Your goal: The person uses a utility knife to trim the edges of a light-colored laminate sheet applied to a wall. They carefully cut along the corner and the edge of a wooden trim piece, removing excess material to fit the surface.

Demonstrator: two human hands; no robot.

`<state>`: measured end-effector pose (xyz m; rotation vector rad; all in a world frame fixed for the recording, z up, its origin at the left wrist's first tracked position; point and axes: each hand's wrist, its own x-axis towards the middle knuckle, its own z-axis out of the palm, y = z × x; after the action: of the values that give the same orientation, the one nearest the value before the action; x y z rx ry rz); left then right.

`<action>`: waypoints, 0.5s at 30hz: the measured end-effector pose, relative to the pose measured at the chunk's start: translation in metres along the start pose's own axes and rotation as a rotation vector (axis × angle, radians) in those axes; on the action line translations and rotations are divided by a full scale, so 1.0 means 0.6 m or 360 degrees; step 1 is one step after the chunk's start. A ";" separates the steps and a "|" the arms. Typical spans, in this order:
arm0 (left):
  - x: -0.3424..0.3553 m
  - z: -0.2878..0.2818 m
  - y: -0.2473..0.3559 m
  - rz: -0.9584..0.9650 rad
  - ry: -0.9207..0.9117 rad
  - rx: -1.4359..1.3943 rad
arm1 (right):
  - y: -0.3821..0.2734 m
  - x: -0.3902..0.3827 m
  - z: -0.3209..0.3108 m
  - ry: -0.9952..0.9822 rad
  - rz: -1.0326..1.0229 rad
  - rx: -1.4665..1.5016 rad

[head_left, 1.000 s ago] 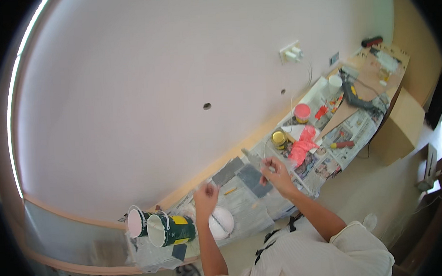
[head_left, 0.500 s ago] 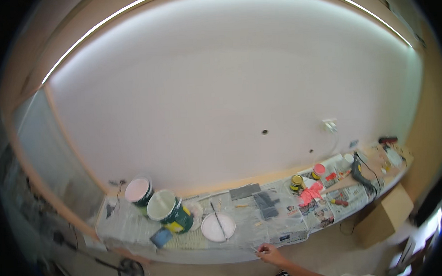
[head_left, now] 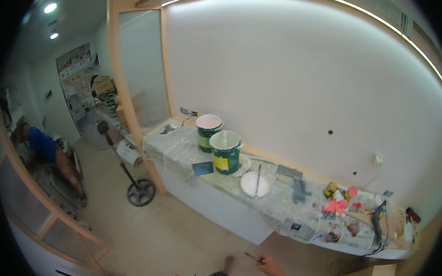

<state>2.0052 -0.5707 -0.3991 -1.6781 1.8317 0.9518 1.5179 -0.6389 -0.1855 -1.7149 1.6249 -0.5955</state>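
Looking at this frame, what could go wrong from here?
1. The green bucket with the yellow label stands lidless on the covered bench; a bump could spill whatever is in it.
2. A long, thin stick lies across the white bowl; a passing sleeve might knock it off.
3. The standing fan's round base sits on the floor near the bench; a foot could catch it.
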 end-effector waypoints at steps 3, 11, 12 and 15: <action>-0.038 0.022 -0.043 -0.0250 -0.0031 -0.1304 | 0.021 -0.063 0.049 0.0022 0.0110 0.0006; -0.086 0.023 -0.117 -0.0665 0.0078 -0.1188 | -0.012 -0.125 0.119 -0.0193 0.0157 0.0053; -0.087 0.021 -0.126 -0.0571 0.0121 -0.1225 | -0.021 -0.113 0.121 -0.0185 0.0139 -0.0009; -0.079 0.017 -0.158 -0.0512 0.0176 -0.1296 | -0.049 -0.063 0.124 -0.0224 0.0173 -0.0154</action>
<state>2.1041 -0.5325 -0.3868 -2.4323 1.2156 1.6036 1.5882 -0.5899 -0.2077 -1.6848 1.6571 -0.3414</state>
